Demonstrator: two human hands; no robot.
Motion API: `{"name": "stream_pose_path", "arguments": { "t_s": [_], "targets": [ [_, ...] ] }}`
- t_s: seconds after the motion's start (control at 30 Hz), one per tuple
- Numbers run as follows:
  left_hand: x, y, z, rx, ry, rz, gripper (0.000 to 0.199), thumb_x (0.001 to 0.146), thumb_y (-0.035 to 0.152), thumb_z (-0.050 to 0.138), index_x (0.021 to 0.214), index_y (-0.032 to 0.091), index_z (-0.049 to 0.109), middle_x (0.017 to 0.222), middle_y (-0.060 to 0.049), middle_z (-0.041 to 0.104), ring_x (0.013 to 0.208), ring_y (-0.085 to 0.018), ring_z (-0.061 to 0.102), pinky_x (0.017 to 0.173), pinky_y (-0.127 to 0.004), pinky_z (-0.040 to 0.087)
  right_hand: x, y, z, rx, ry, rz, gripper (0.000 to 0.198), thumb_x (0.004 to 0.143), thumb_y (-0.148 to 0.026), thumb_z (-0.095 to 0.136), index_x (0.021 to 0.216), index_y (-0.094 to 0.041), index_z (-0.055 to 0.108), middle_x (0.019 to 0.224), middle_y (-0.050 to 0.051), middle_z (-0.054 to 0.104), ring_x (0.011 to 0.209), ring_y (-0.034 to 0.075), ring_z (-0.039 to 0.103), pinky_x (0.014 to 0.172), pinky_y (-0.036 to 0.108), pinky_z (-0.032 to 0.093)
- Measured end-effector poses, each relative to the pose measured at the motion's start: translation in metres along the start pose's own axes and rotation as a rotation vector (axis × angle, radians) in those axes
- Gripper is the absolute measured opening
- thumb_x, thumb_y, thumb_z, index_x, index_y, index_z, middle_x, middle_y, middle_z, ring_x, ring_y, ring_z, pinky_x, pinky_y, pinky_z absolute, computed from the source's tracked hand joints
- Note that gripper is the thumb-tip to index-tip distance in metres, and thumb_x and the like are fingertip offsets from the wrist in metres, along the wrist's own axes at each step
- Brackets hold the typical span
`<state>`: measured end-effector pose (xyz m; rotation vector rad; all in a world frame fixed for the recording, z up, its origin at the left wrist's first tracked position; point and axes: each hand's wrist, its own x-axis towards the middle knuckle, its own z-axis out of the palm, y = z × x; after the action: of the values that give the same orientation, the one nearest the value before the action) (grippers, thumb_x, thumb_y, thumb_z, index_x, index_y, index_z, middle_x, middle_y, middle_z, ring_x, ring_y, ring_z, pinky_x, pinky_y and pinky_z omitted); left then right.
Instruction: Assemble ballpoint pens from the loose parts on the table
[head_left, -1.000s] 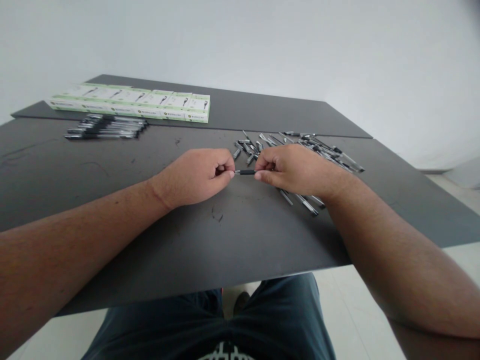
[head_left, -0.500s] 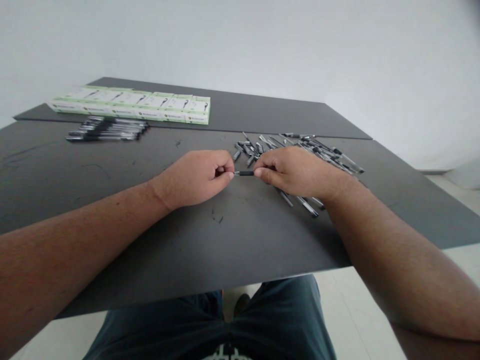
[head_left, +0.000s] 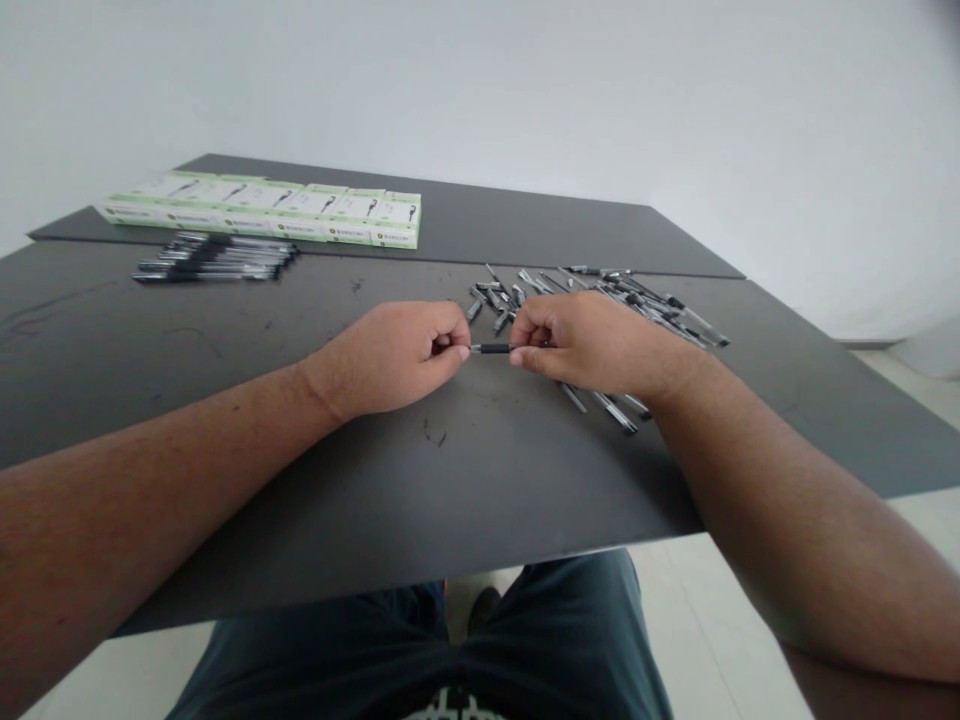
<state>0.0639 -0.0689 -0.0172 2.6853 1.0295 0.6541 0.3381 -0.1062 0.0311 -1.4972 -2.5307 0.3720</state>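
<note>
I see left hand (head_left: 397,355) and right hand (head_left: 592,340) pinching one pen (head_left: 493,349) — six boxes (head_left: 262,208) beyond the left.

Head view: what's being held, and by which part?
A pen: the left hand pinches its pale tip end, the right hand holds it beyond the dark grip.

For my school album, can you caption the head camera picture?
Left hand and right hand hold a pen beside scattered pen parts.
</note>
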Motion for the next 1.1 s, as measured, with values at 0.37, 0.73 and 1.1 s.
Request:
{"name": "stream_pose_path", "arguments": {
  "t_s": [0.37, 0.73, 1.1],
  "targets": [
    [0.0002, 0.0007, -0.0007, -0.015, -0.002, -0.001, 0.024, 0.100, 0.042, 0.057, 0.097, 0.024, 0.074, 0.081, -0.001, 0.073, 0.073, -0.021, 0.067, 0.080, -0.034, 0.051, 0.0001, -0.0010, -0.0014, -0.060, -0.018, -0.031, 0.021, 0.108, -0.035, 0.071, 0.110, -0.021, 0.086, 0.090, 0.003, 0.082, 0.077, 0.021, 0.067, 0.075, 0.034, 0.041],
    [0.0003, 0.0010, -0.0012, -0.012, -0.007, 0.005, 0.024, 0.100, 0.041, 0.057, 0.098, 0.024, 0.074, 0.083, -0.001, 0.074, 0.074, -0.021, 0.067, 0.079, -0.035, 0.049, -0.0001, 0.0007, -0.0015, -0.071, -0.019, -0.057, 0.022, 0.109, -0.033, 0.068, 0.109, -0.021, 0.086, 0.089, 0.003, 0.081, 0.077, 0.020, 0.067, 0.075, 0.034, 0.041],
    [0.0014, 0.0000, 0.0003, 0.000, -0.012, 0.011, 0.023, 0.099, 0.041, 0.057, 0.098, 0.025, 0.074, 0.082, -0.002, 0.074, 0.073, -0.021, 0.066, 0.080, -0.035, 0.050, 0.0004, 0.0003, -0.0014, -0.084, -0.031, -0.073, 0.026, 0.112, -0.034, 0.065, 0.106, -0.021, 0.086, 0.092, 0.005, 0.083, 0.080, 0.021, 0.069, 0.077, 0.035, 0.041]
  ]
}}
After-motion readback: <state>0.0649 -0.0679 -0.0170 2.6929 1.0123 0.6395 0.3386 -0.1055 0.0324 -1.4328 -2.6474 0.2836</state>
